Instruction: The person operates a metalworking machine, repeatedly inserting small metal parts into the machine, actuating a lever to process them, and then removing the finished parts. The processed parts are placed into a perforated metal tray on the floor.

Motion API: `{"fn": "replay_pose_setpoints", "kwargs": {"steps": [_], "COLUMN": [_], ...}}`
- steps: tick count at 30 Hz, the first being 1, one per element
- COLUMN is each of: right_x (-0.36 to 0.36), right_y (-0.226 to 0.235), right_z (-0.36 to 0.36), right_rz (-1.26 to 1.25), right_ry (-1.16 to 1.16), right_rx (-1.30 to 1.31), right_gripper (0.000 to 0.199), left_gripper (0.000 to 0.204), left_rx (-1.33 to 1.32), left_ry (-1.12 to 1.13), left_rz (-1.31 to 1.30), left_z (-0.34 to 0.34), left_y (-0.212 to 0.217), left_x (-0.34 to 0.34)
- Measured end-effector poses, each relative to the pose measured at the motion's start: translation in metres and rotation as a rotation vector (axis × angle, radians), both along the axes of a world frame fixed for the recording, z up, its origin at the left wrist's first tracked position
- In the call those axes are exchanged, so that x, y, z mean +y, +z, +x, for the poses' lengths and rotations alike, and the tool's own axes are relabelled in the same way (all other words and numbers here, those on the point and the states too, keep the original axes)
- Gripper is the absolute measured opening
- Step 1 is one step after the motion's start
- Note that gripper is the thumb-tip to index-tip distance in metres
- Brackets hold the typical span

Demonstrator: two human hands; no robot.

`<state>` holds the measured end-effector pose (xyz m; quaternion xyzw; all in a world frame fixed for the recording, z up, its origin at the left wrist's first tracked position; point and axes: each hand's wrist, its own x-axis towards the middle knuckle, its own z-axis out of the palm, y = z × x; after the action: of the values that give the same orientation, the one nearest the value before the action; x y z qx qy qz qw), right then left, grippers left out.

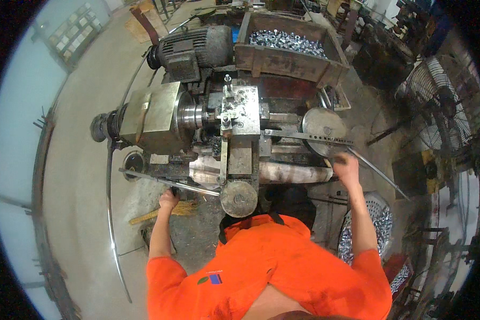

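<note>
A lathe-like machine (240,109) stands before me, with a shiny chuck (189,116) facing its bright tool block. Below and left of it, my left hand (168,199) is closed around a dark knob (174,190), mostly hidden in the fingers. A long metal lever (170,183) passes just above that hand. My right hand (346,169) is closed beside a round metal disc (324,128); what its fingers hold is hidden. From near it, a metal rod (378,173) slants down right. A perforated flat bar (309,137) crosses the disc. Another round disc (239,199) sits close to my body.
A wooden crate (282,61) of small metal parts stands behind the machine, next to an electric motor (197,50). A perforated basket (376,205) of similar parts sits at my right. A straw broom (184,208) lies at left; a floor fan (437,106) stands far right.
</note>
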<state>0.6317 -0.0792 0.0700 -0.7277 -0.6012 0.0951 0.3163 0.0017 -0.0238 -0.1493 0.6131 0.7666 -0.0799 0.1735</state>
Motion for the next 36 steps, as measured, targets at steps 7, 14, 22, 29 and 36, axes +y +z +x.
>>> {"fn": "replay_pose_setpoints", "kwargs": {"steps": [7, 14, 22, 29, 36], "right_x": [0.124, 0.198, 0.204, 0.204, 0.213], "right_y": [0.092, 0.077, 0.058, 0.062, 0.048], "right_z": [-0.153, -0.286, -0.303, -0.3, -0.299], "right_rz": [0.095, -0.074, -0.078, -0.125, -0.04], "right_ry": [0.555, 0.69, 0.677, 0.691, 0.756], "right_rx": [0.086, -0.171, -0.269, -0.254, -0.312], "right_gripper": [0.036, 0.026, 0.021, 0.024, 0.026], "left_gripper": [0.044, 0.031, 0.031, 0.029, 0.038], "left_rx": [-0.198, 0.022, 0.34, 0.269, 0.078], "left_ry": [-0.01, 0.261, 0.539, 0.67, 0.639], "left_rz": [0.149, 0.785, 0.281, 0.353, 0.52], "left_z": [-0.039, -0.09, -0.191, -0.173, -0.056], "left_y": [0.128, 0.259, 0.2, 0.213, 0.203], "left_x": [-0.012, -0.093, -0.12, -0.104, -0.132]}}
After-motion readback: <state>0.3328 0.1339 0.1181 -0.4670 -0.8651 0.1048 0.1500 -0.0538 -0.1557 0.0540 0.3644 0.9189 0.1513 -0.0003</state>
